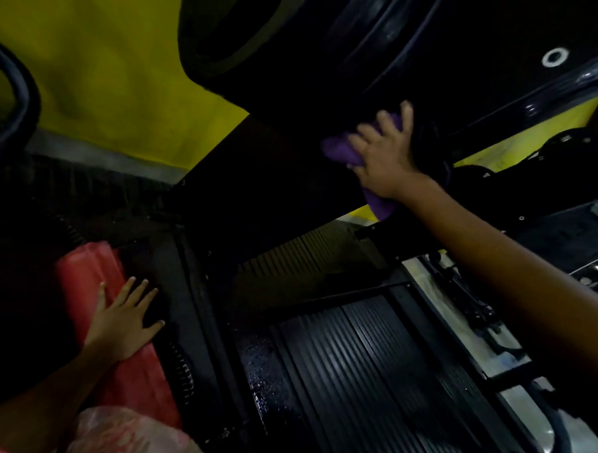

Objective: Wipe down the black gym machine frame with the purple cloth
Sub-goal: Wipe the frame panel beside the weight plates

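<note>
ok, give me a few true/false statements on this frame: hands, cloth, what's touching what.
1. The right hand presses the purple cloth against the black machine frame. True.
2. The left hand holds a spray bottle. False: it lies flat with spread fingers and holds nothing.
3. The left hand rests partly on a red pad. True.
4. The cloth lies on the ribbed black tread. False: it is up against the frame, under the right hand.
5. The wall behind the machine is white. False: it is yellow.
</note>
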`<control>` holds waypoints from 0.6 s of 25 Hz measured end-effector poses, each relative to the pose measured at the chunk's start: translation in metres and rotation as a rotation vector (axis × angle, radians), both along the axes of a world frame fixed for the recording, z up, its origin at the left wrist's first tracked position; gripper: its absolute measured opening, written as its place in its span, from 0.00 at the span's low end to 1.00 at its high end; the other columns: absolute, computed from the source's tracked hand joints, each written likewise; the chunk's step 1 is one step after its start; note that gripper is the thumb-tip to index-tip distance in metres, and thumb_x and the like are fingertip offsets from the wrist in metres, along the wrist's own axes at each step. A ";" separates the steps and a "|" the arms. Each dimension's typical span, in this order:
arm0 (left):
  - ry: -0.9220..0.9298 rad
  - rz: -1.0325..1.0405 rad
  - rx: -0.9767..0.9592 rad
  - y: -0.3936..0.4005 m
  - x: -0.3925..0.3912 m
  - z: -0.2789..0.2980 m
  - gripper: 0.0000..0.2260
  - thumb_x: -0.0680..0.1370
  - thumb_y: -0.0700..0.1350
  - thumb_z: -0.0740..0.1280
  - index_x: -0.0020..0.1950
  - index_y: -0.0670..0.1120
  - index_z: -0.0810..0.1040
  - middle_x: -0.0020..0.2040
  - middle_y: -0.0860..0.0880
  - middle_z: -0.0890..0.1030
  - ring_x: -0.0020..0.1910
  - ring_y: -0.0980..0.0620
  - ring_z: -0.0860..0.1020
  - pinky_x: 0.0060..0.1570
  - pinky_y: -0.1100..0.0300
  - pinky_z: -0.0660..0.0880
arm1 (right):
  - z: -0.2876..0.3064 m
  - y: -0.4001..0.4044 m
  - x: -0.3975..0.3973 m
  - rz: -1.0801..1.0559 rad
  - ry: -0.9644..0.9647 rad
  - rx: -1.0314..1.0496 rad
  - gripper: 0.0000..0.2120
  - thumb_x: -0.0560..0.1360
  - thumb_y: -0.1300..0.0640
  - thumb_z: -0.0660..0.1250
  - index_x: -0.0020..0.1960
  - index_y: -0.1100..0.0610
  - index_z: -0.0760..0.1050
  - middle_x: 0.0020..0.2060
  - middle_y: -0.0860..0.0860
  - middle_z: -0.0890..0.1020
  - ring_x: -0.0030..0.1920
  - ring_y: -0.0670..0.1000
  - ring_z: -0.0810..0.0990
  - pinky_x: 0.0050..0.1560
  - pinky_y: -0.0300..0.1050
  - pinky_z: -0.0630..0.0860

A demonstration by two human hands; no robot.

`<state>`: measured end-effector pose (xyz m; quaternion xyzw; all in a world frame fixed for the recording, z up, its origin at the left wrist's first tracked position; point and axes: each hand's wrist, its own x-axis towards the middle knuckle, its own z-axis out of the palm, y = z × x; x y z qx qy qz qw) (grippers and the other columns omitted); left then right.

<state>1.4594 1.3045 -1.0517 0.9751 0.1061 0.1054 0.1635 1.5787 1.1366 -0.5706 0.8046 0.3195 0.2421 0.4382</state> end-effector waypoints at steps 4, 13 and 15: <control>-0.001 0.020 -0.009 0.000 0.000 0.006 0.27 0.71 0.58 0.64 0.63 0.43 0.79 0.65 0.41 0.76 0.68 0.40 0.70 0.69 0.47 0.28 | -0.001 -0.009 0.000 0.028 0.087 -0.133 0.27 0.80 0.45 0.54 0.77 0.50 0.54 0.77 0.49 0.55 0.77 0.56 0.48 0.72 0.58 0.34; -0.017 0.026 -0.035 -0.005 0.020 -0.013 0.26 0.62 0.50 0.80 0.55 0.39 0.83 0.56 0.39 0.82 0.60 0.37 0.77 0.71 0.46 0.32 | -0.052 0.023 0.014 -0.037 0.152 -0.226 0.27 0.81 0.47 0.54 0.77 0.51 0.52 0.77 0.51 0.51 0.77 0.58 0.44 0.71 0.63 0.37; 0.023 0.021 -0.032 -0.007 0.018 -0.008 0.24 0.65 0.51 0.78 0.56 0.39 0.82 0.57 0.40 0.81 0.62 0.38 0.76 0.71 0.46 0.31 | -0.040 0.020 0.017 -0.023 0.169 -0.226 0.26 0.81 0.46 0.54 0.77 0.50 0.53 0.77 0.49 0.53 0.77 0.55 0.46 0.72 0.61 0.39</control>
